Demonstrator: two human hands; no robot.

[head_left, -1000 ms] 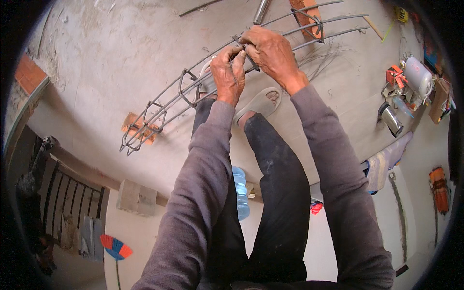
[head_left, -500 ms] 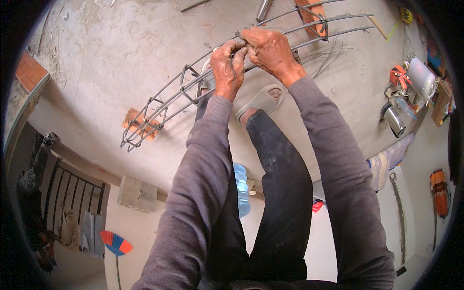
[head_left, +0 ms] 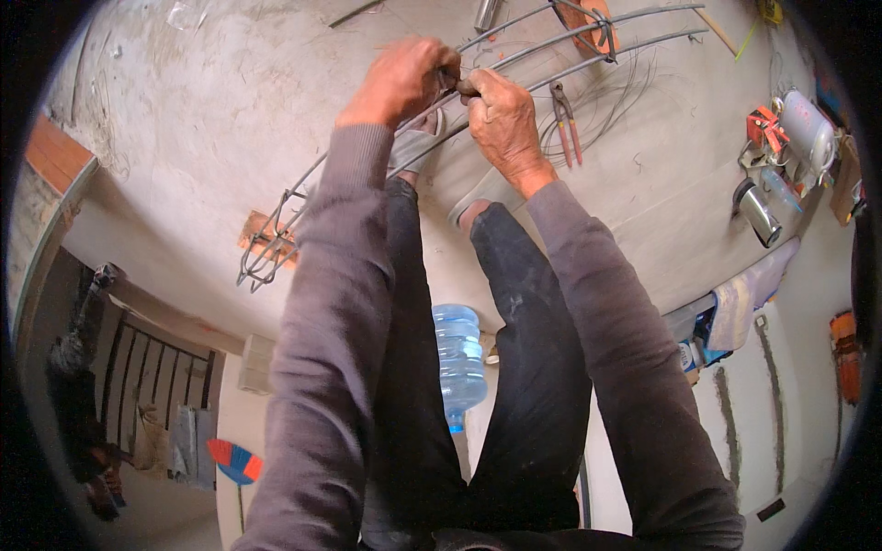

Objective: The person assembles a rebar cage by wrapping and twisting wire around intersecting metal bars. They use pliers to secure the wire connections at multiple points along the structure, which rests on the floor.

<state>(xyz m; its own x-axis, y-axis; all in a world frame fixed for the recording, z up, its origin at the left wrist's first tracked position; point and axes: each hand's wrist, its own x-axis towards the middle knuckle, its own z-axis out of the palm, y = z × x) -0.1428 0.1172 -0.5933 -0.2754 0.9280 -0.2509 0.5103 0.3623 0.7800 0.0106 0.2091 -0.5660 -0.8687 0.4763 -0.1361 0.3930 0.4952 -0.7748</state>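
Note:
A long, slightly curved rebar cage (head_left: 542,48) of grey steel rods and small stirrups runs slantwise over the floor ahead of me. Both my hands meet at its middle. My left hand (head_left: 404,78), partly blurred, has its fingers curled in above the rods. My right hand (head_left: 503,119) is closed in a pinch right beside it, thumb and forefinger at a rod. Whatever small dark piece lies between the fingertips is too hidden to name. Red-handled pincers (head_left: 567,133) lie on the floor to the right of my right hand, by loose thin wires (head_left: 625,101).
Orange bricks sit under the cage, one at the left end (head_left: 260,230) and one at the right (head_left: 577,20). A steel flask (head_left: 757,213) and a grey kettle-like container (head_left: 808,129) stand far right. A blue water bottle (head_left: 459,358) is between my legs.
My left hand has shifted left and up, turning its back toward me. The right hand has dropped slightly and turned, uncovering the pincers on the floor.

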